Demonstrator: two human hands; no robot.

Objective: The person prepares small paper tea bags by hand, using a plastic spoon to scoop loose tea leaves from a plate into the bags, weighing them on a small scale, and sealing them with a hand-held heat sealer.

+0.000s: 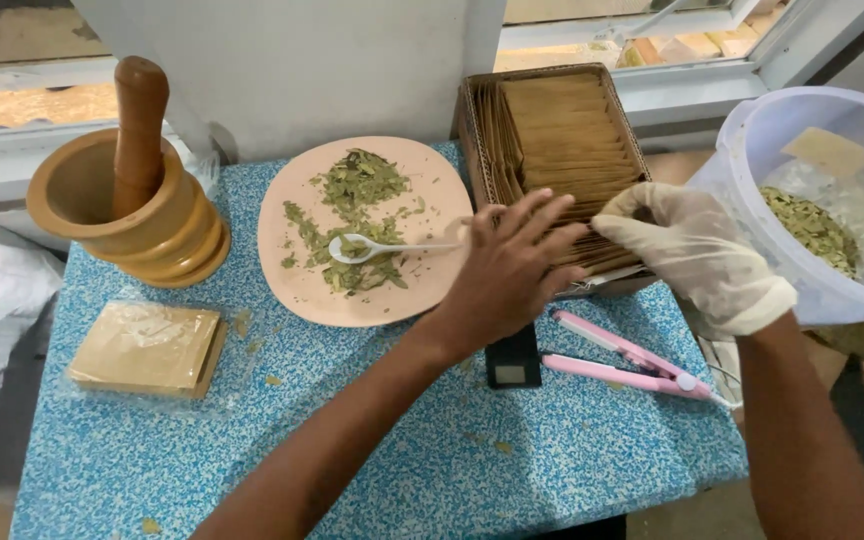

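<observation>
My left hand is bare and reaches over the near end of a cardboard box packed with brown paper sachets, fingers spread on the sachets' tops. My right hand, in a whitish glove, touches the same front rows from the right, fingertips meeting the left hand's. Whether either hand grips a sachet is hidden. A pink plate with dried green leaves and a white plastic spoon lies just left of my left hand.
A wooden mortar with pestle stands at the back left. A plastic-wrapped stack of brown sachets lies front left. A small black scale and pink sealing tongs sit under my hands. A translucent tub of leaves is on the right.
</observation>
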